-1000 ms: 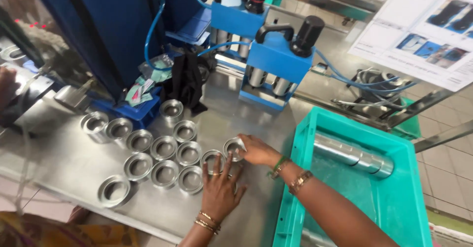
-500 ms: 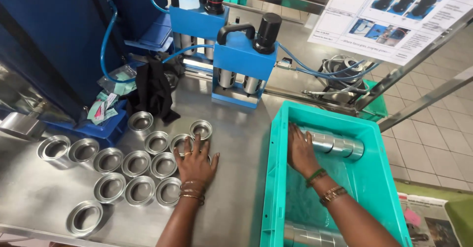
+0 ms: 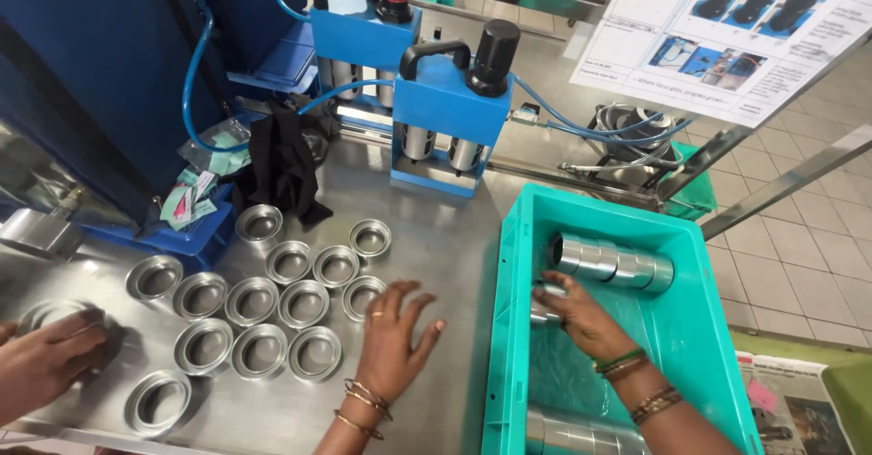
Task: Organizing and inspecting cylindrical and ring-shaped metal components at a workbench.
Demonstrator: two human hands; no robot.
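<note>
Leftmost, another person's hand (image 3: 41, 364) is lying over a metal cup (image 3: 50, 314) at the edge of the steel table (image 3: 445, 255); how far its fingers are closing cannot be told. Next, a cluster of shallow round metal cups (image 3: 263, 305) is sitting open side up on the table, in loose rows, several touching. Behind them a black cloth (image 3: 286, 164) is hanging against a blue machine base (image 3: 195, 232).

The person's left hand (image 3: 395, 337) is hovering palm down just right of the cluster, fingers spreading wide, holding nothing; the nearest cup (image 3: 363, 296) is sitting just beside the fingertips. Gold bangles are circling the wrist.

Farther back, two blue pneumatic fixtures (image 3: 445, 114) with black knobs are standing near the middle.

Rightward, a teal crate (image 3: 513, 328) is resting on the table. Inside, the right hand (image 3: 581, 319) is closing its fingers around a short stack of cups (image 3: 545, 305); a longer stack (image 3: 613, 262) is lying on its side just behind, close to it.
</note>
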